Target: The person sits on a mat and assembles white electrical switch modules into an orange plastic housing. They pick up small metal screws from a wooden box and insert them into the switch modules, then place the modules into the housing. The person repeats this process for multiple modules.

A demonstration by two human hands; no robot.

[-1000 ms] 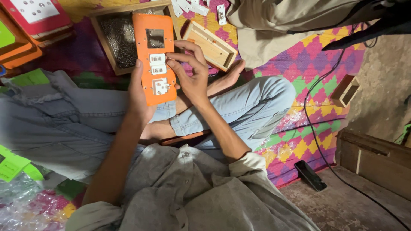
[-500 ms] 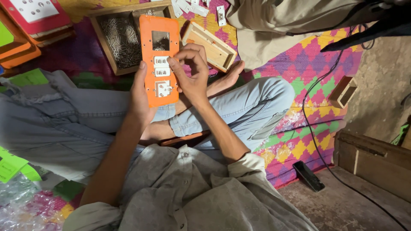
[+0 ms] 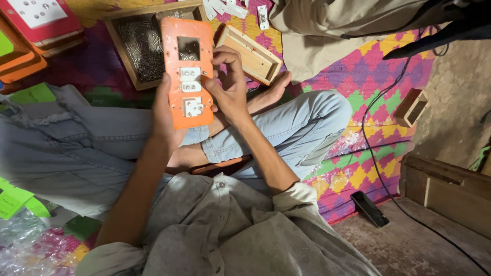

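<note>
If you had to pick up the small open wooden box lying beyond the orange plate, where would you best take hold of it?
Grip the small open wooden box across its two long side walls, coming down from above. It lies flat on the patterned mat with its open face up, so the thin raised walls give opposing surfaces; the right hand is nearest it.

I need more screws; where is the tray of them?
In the head view, the wooden screw tray lies on the patterned mat at upper left, partly behind the orange plate.
</note>
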